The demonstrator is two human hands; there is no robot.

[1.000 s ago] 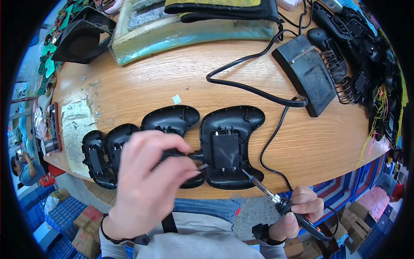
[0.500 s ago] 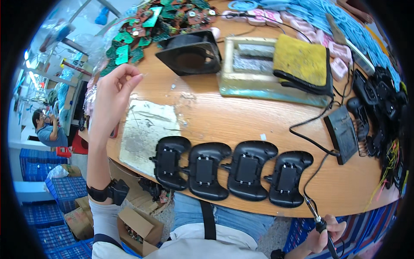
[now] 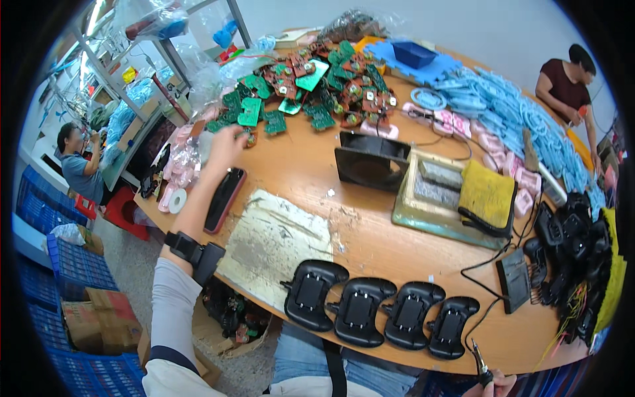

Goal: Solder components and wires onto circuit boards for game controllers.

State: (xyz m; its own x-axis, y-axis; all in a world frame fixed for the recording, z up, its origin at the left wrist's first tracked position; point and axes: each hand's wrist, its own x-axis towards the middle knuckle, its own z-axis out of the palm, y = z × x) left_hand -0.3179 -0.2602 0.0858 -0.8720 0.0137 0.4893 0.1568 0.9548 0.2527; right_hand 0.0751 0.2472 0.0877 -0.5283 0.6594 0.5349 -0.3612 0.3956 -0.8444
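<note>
Left hand [image 3: 228,144] reaches far out across the table to the near left edge of a pile of circuit boards [image 3: 312,76], green and reddish-brown. Fingers bent, palm down; from my seat I cannot tell whether they pinch a board or are only at the pile's edge.

Right hand [image 3: 499,385] sits low in my view, partly cut by the lower edge, fingers closed around the handle of a soldering iron [image 3: 482,362]. The iron's tip points up and slightly left, just beside the rightmost shell, apart from it.

I count four black controller shells in a row along the near edge of the table: first [image 3: 311,294], second [image 3: 362,311], third [image 3: 413,314], fourth [image 3: 453,327]. Each lies with a rectangular block in its middle facing up.

A worn pale board [image 3: 278,235] lies left of the row; a phone [image 3: 225,200] in a red case lies beside the left forearm, a white roll [image 3: 176,201] past it. Beyond the shells I note a black fan [image 3: 370,161] touching or just beside a cream tray [image 3: 398,213], with a yellow cloth [image 3: 488,192] over the tray's right end. Light-blue parts [image 3: 509,109] are heaped at the far right.
</note>
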